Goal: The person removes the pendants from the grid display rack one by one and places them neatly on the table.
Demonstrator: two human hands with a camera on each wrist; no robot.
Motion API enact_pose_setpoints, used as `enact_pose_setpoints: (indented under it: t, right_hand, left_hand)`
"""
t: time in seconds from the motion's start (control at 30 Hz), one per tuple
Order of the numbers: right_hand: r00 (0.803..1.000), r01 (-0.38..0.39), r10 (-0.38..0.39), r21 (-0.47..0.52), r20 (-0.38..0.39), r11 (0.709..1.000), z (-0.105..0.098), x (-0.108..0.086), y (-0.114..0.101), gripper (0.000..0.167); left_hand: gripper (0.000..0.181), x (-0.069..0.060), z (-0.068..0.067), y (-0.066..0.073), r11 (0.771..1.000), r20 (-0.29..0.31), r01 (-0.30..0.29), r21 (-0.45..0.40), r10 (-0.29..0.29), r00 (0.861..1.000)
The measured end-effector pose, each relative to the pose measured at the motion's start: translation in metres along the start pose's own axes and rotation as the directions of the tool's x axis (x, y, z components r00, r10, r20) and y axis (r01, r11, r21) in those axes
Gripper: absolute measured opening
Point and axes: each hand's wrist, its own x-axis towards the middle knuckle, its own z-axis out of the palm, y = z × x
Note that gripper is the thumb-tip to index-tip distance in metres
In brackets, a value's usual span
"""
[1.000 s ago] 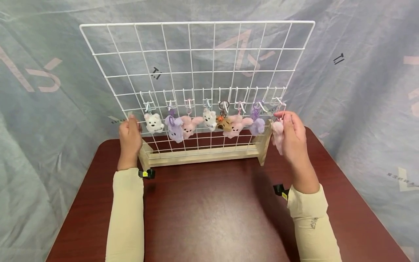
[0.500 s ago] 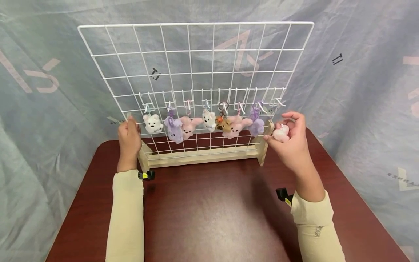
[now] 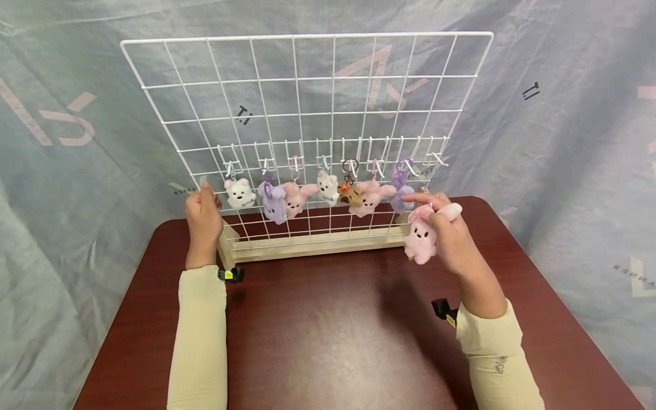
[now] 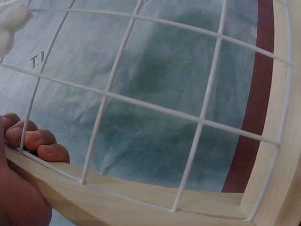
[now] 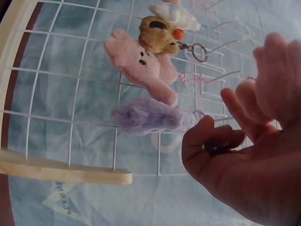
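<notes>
My left hand [image 3: 203, 225] grips the left side of the white wire grid rack [image 3: 334, 77], with fingers [image 4: 40, 141] curled round its wooden post [image 4: 56, 190]. Off the right side of the rack, my right hand [image 3: 451, 236] holds a pink plush bunny keychain [image 3: 421, 242] by its upper part. The bunny's face is turned toward the head view, and its pink bead chain [image 3: 417, 213] lies by my fingers. My index finger points left, near a purple plush keychain [image 3: 402, 196]. The rightmost hook [image 3: 438, 159] on the grid has nothing hanging on it.
Other plush keychains hang in a row on hooks: a white bear [image 3: 240, 193], a purple one [image 3: 273, 205], pink bunnies [image 3: 370, 199] and a brown one [image 3: 351, 195]. A wooden base [image 3: 318, 244] stands on the dark red table [image 3: 318, 330]. Grey fabric [image 3: 558, 142] surrounds it.
The pink bunny has come off the rightmost hook. My right hand has lowered it, brought it slightly left and turned its face toward the head camera. The left hand keeps its grip.
</notes>
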Motion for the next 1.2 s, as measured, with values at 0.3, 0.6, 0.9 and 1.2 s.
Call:
enact_pose_setpoints:
  t: [0.3, 0.6, 0.9, 1.2]
  right_hand:
    - [0.969, -0.068, 0.079, -0.056, 0.233, 0.996, 0.006, 0.004, 0.003, 0.027]
    - [0.920, 0.024, 0.097, -0.299, 0.381, 0.954, 0.004, -0.002, 0.014, 0.026]
    - [0.845, 0.045, 0.136, -0.323, 0.517, 0.945, 0.007, -0.004, 0.031, 0.023]
    - [0.761, 0.040, 0.210, -0.368, 0.614, 0.929, 0.005, -0.006, 0.042, 0.033]
  left_hand:
    - [0.061, -0.001, -0.001, 0.003, 1.000, -0.022, -0.025, -0.009, 0.025, 0.999]
    - [0.062, 0.001, 0.003, 0.002, 1.000, -0.026, -0.023, -0.005, 0.023, 0.999]
    - [0.063, -0.002, 0.002, 0.002, 1.000, -0.034, -0.008, -0.004, 0.008, 0.999]
    - [0.062, -0.001, 0.004, 0.003, 0.999, -0.048, -0.029, -0.026, 0.028, 0.998]
